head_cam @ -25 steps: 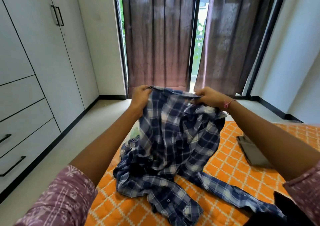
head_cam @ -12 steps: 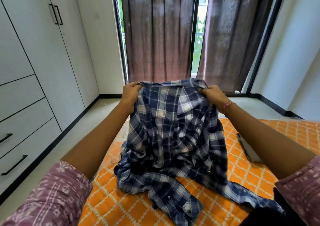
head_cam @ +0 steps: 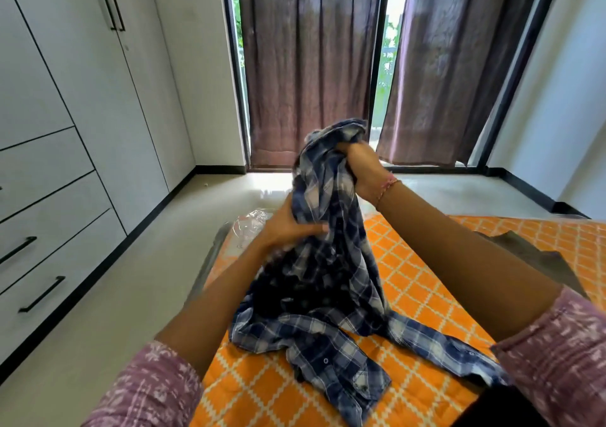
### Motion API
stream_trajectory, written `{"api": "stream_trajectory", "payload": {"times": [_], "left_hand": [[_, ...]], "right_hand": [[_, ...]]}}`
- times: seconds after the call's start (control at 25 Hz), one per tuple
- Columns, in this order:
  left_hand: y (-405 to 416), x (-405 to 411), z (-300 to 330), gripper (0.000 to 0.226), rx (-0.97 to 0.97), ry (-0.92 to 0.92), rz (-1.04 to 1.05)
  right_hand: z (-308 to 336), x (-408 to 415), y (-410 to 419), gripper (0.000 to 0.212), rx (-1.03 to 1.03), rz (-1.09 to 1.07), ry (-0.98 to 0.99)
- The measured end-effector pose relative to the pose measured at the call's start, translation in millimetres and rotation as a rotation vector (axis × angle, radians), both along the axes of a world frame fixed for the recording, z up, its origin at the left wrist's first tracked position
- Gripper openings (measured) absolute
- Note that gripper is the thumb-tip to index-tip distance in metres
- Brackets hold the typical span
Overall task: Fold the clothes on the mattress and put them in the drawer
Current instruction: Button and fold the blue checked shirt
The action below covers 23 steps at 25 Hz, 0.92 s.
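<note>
Your right hand (head_cam: 362, 172) fists the bunched top of the blue plaid shirt (head_cam: 328, 279), fingers curled tight round the cloth. Below that grip and to its left, your left hand (head_cam: 288, 226) presses the hanging fabric, thumb laid across it; whether it pinches, you cannot tell. The shirt's lower part trails from the grip onto the orange-patterned mattress (head_cam: 426, 295). No readable label or writing shows on it.

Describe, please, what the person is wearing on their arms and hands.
Both forearms are bare below pushed-up sleeves of mauve-pink fabric printed with a pale, whitish pattern: the left sleeve and the right sleeve. The right wrist carries a thin pink-and-red thread bracelet. No rings, watch or gloves are visible on either hand.
</note>
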<state>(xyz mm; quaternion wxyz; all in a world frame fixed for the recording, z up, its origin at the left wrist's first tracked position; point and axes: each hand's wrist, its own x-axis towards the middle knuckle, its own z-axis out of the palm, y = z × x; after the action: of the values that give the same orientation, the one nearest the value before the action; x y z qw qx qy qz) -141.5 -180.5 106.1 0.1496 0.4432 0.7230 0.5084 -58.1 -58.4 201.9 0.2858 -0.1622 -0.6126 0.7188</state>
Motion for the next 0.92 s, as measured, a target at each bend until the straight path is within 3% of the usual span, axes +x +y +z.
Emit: {"api": "stream_trajectory", "payload": {"times": [0.08, 0.12, 0.16, 0.24, 0.32, 0.36, 0.44, 0.52, 0.56, 0.64, 0.8, 0.84, 0.92], "left_hand": [[1, 9, -54, 0.048, -0.364, 0.037, -0.011], [3, 17, -72, 0.041, -0.374, 0.008, 0.009], [7, 23, -80, 0.039, -0.287, -0.070, 0.050], [19, 26, -70, 0.031, -0.087, -0.326, 0.170], [34, 13, -45, 0.029, -0.034, -0.529, 0.264], [41, 7, -31, 0.029, -0.047, -0.636, 0.250], [50, -1, -2, 0.020, -0.090, -0.753, 0.215], [57, 1, 25, 0.012, -0.088, -0.824, 0.187], [60, 2, 32, 0.015, -0.098, -0.799, 0.160], [59, 1, 43, 0.012, -0.166, -0.576, 0.190], [20, -21, 45, 0.036, -0.212, 0.109, 0.516], [7, -18, 44, 0.042, -0.154, 0.225, 0.599], [-9, 0, 29, 0.040, 0.146, 0.406, 0.624]], "right_hand": [[8, -1, 11, 0.023, -0.151, 0.002, 0.073], [6, 2, 21, 0.025, -0.157, -0.020, 0.083], [-1, 3, 33, 0.027, -0.123, -0.087, 0.052], [-28, 14, 57, 0.031, 0.107, -0.297, -0.211], [-69, 28, 60, 0.047, 0.310, -0.336, -0.454], [-92, 36, 48, 0.062, 0.372, -0.301, -0.477], [-131, 45, 8, 0.086, 0.515, -0.169, -0.337], [-164, 42, -30, 0.086, 0.639, -0.022, -0.300], [-169, 37, -41, 0.073, 0.639, -0.004, -0.371], [-162, 16, -40, 0.036, 0.544, -0.132, -0.526], [-111, -8, -22, 0.020, 0.653, -0.067, -0.609], [-99, -10, -19, 0.020, 0.685, 0.006, -0.637], [-79, -12, -14, 0.016, 0.698, 0.197, -0.771]]}}
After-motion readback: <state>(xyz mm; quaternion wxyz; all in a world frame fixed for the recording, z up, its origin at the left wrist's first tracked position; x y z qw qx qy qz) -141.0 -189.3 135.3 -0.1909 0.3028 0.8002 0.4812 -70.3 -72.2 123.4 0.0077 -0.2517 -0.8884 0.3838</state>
